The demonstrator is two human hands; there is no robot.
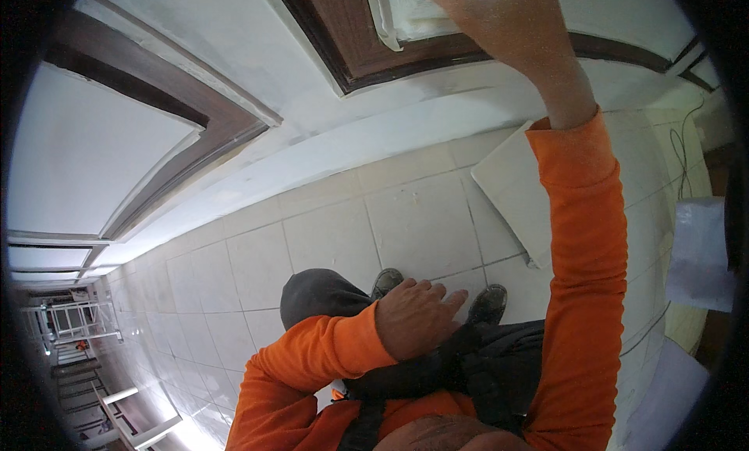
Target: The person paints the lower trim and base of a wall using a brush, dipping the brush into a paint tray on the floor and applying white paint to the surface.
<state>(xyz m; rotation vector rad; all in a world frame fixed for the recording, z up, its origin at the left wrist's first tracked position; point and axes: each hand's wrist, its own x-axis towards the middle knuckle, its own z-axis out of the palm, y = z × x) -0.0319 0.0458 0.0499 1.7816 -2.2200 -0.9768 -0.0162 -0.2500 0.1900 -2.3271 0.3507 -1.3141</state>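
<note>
My right hand (509, 27) reaches up to a wall panel at the top of the view. Its fingers are curled and partly cut off by the picture's edge, so I cannot tell whether they grip anything. Beside it is a brown wooden frame (339, 35) with dark moulding around a white inner field. A pale strip, perhaps masking tape or paper (383, 18), hangs loose along the frame's inner edge. Crumpled-looking white material (421, 9) lies just left of the hand. My left hand (418, 319) hovers or rests over my lap, empty, fingers slightly apart.
Another brown-framed white panel (105, 152) stands left along the wall. A pale slab (509, 182) lies on the tiled floor (421, 223) near the wall. Right are a cable (681, 152) and a light sheet (699, 252). A white scaffold-like frame (79, 322) stands far left.
</note>
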